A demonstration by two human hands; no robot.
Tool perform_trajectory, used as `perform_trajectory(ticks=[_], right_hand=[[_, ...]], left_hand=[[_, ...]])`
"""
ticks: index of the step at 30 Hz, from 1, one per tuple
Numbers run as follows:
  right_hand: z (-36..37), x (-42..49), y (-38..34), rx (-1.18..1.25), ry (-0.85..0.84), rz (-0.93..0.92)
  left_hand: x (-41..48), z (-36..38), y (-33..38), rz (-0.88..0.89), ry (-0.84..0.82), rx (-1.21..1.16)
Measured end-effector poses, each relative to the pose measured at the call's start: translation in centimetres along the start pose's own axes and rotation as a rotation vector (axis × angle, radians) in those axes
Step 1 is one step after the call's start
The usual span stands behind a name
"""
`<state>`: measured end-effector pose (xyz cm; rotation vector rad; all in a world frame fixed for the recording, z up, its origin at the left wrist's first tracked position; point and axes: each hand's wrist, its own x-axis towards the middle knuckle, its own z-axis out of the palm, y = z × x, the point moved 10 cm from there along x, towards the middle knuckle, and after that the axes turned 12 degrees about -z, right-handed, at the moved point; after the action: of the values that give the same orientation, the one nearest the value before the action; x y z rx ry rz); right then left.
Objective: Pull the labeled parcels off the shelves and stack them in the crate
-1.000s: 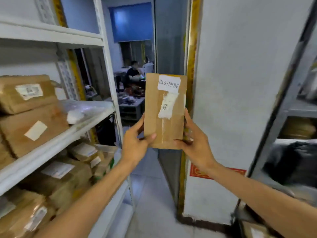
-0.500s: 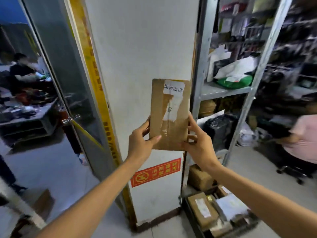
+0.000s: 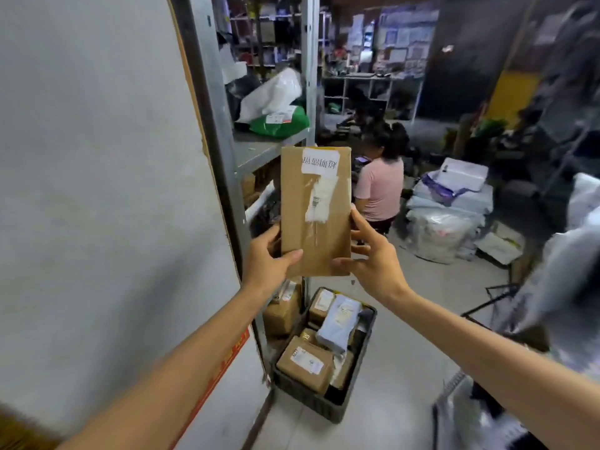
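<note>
Both hands hold one labeled parcel upright, high above the crate.

The left hand (image 3: pixel 269 254) and right hand (image 3: pixel 373 258) pinch the lower corners of a flat brown cardboard parcel (image 3: pixel 315 219), thumbs on its face, probably so that its white printed label (image 3: pixel 319 162) can be read. It is held off the grey metal shelf (image 3: pixel 259 147). The dark plastic crate (image 3: pixel 305 397) sits on the floor below, already part-filled with brown boxes (image 3: pixel 305 363), so lowering the parcel in seems next.
</note>
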<state>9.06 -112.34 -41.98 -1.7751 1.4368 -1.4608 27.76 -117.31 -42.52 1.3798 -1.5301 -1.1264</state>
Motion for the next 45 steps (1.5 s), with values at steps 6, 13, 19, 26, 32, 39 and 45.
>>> perform_trajectory(ticks=[6, 13, 19, 26, 32, 39, 45], right_hand=[[-1.9, 0.2, 4.3, -0.087, 0.126, 0.119], [-5.4, 2.3, 9.3, -0.123, 0.227, 0.196], [-7.4, 5.5, 14.3, -0.142, 0.251, 0.255], [-5.5, 5.7, 24.1, -0.184, 0.239, 0.432], [-3.0, 5.1, 31.9, -0.202, 0.283, 0.586], [2.2, -1.0, 43.1, -0.133, 0.242, 0.742], [8.7, -12.3, 55.1, -0.035, 0.226, 0.890]], left_hand=[[5.5, 4.8, -1.9, 0.012, -0.164, 0.053], [11.4, 11.3, -2.0, -0.023, -0.293, 0.093], [16.9, 15.7, -2.4, -0.044, -0.340, 0.110], [22.6, 21.6, -10.6, -0.154, -0.490, 0.175], [26.7, 25.6, -17.9, -0.287, -0.593, 0.157], [26.6, 30.0, -31.4, -0.473, -0.623, 0.210], [22.6, 34.1, -48.0, -0.629, -0.619, 0.289]])
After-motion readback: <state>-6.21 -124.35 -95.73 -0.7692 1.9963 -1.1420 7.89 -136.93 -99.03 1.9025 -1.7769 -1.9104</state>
